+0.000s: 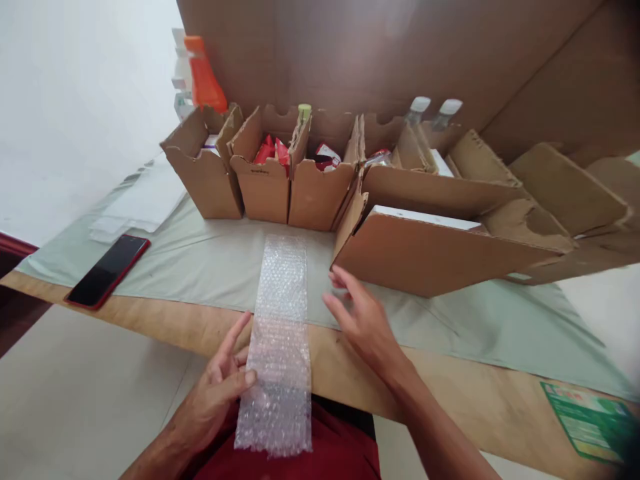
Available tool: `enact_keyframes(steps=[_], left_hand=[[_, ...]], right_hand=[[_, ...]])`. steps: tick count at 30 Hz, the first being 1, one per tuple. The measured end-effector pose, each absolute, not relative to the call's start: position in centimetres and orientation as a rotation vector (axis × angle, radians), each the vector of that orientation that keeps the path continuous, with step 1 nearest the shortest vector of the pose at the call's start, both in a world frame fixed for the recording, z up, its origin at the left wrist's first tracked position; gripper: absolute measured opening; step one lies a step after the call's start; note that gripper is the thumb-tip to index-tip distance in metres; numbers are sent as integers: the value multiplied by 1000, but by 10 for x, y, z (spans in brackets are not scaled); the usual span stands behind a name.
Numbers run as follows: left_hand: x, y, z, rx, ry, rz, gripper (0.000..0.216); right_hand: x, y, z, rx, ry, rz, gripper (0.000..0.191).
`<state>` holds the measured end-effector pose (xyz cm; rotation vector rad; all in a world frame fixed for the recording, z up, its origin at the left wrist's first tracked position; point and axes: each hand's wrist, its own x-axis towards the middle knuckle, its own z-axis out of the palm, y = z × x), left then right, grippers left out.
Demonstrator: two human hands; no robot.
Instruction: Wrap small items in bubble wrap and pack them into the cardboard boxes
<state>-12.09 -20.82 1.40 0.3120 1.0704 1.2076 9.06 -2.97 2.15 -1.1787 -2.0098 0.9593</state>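
Note:
A long strip of clear bubble wrap (281,320) lies over the table's front edge, its near end hanging above my lap. At its left side my left hand (220,383) grips the edge, with the thumb on top and some fingers behind the sheet. My right hand (363,320) is apart from the wrap, to its right, fingers loosely curved and spread with nothing in them. Its fingertips are close to the lower left corner of a wide cardboard box (400,247); whether they touch it I cannot tell. A flat white item (425,218) stands in that box.
Cardboard bins (260,193) line the back, some holding red packets (270,152). Behind them stand an orange bottle (205,77) and clear bottles with white caps (420,105). A phone (107,273) and white sheets (143,193) lie left. A green printed packet (590,420) lies front right.

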Motion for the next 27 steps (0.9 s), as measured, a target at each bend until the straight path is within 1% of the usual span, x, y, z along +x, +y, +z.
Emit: enact_keyframes(steps=[1,3,5,7,8,9,11,13,14,15,16,18,20,24,25,27], left_hand=[[-123,-208,17,277,1044,1187,96],[-126,-203,22,212,995,1137,72],[-128,-198,25,161,974,1101,60],[-130,-194,26,119,970,1107,57],[-131,-193,25,110,971,1112,57],[-133,-194,25,121,976,1104,60],[-140,-199,25,215,1027,1064,67],[-148,-203,28,394,1170,1010,72],[-151,-204,30,499,1271,982,73],[-154,-202,31,604,1379,958,72],[-156,-199,33,706,1481,934,69],[-156,-188,34,914,1620,865,54],[-153,-175,31,1119,1718,796,37],[-148,-160,22,1311,1854,689,36],[-147,-159,21,1314,1872,675,34],[-147,-156,21,1331,1904,643,31]], right_hand=[[110,-46,22,-1078,-2193,805,48],[139,-79,21,-838,-2485,590,63],[148,-105,16,-669,-2607,442,71],[137,-120,10,-570,-2562,391,70],[128,-122,8,-530,-2505,421,67],[117,-122,8,-494,-2437,486,61],[97,-117,10,-516,-2311,674,43],[82,-108,13,-696,-2224,864,29],[77,-104,13,-823,-2185,923,26],[73,-100,12,-946,-2156,954,28],[70,-96,9,-1043,-2144,960,33],[65,-90,1,-1133,-2167,886,43],[60,-87,-6,-1137,-2228,699,45],[64,-91,-6,-1096,-2316,246,47],[69,-94,-2,-1082,-2319,174,48],[81,-100,7,-1010,-2328,129,48]])
